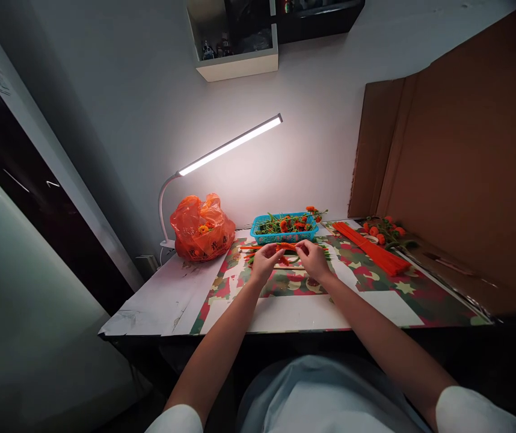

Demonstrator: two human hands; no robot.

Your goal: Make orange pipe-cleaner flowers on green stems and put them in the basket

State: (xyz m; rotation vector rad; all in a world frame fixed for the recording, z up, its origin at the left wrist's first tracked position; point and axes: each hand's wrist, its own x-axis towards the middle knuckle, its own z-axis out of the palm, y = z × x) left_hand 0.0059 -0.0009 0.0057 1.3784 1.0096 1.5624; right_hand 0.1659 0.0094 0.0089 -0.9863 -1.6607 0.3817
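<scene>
Orange fuzzy strip (287, 246) bridges the left hand (264, 262) and right hand (312, 260), its ends pinched between thumbs and fingers — wrists turned inward, forearms stretched over the near edge of the table (150, 291). The strip is held just this side of the blue basket (285, 239), with the plastic bag (201, 237) to the left and the red-orange bundle (370, 248) to the right — room remaining on either side, and tabletop between hands and near edge.
</scene>
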